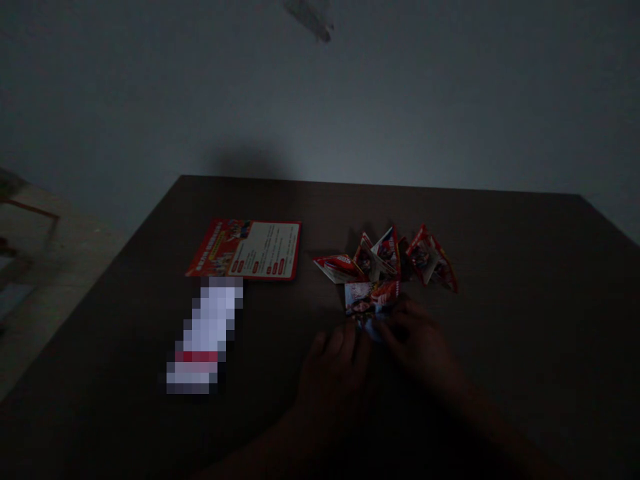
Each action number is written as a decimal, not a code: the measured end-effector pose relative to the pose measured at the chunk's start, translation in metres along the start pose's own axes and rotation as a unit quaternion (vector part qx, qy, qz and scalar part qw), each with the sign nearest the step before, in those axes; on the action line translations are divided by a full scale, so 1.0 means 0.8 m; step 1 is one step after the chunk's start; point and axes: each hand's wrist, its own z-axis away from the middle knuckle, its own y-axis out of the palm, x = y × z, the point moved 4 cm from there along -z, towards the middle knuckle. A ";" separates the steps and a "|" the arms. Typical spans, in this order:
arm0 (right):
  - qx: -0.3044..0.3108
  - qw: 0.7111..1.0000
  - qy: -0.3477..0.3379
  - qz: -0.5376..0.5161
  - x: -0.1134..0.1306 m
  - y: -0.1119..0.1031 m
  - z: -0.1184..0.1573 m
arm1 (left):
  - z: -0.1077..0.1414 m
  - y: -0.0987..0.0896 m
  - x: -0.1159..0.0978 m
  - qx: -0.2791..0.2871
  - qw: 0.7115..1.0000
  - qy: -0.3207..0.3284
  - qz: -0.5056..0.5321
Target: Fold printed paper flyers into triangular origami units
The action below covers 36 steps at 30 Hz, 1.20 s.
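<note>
A small printed paper sheet (370, 299) with a colourful picture lies on the dark table in front of me. My left hand (336, 360) rests at its near left edge, fingers curled and pressed onto the paper. From the right, my right hand (419, 339) grips the near right part between thumb and fingers. The lower portion of the sheet is dim and partly hidden by both hands. Just beyond it stand folded paper pieces (383, 253), red and white with pointed corners. One more folded piece (431, 259) sits to their right.
A stack of red-and-white printed sheets or a booklet (265, 250) lies on the left of the table (500, 233). Nearer me is a bright, pixelated oblong (207, 333). A pale wall (400, 100) rises behind the table's far edge. The light is very low.
</note>
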 end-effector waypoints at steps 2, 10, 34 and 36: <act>-0.006 1.000 0.004 0.006 0.000 0.000 0.000 | 0.001 0.002 0.000 -0.004 1.000 -0.005 0.001; 0.002 0.999 0.022 0.034 -0.001 0.001 0.001 | 0.001 0.005 0.002 -0.012 1.000 -0.013 0.010; 0.049 0.999 0.022 0.005 -0.005 -0.007 0.010 | 0.003 0.004 0.003 -0.024 1.000 -0.014 0.001; 0.054 0.998 0.031 0.004 -0.008 -0.007 0.014 | 0.003 0.004 0.003 -0.023 1.000 -0.013 0.005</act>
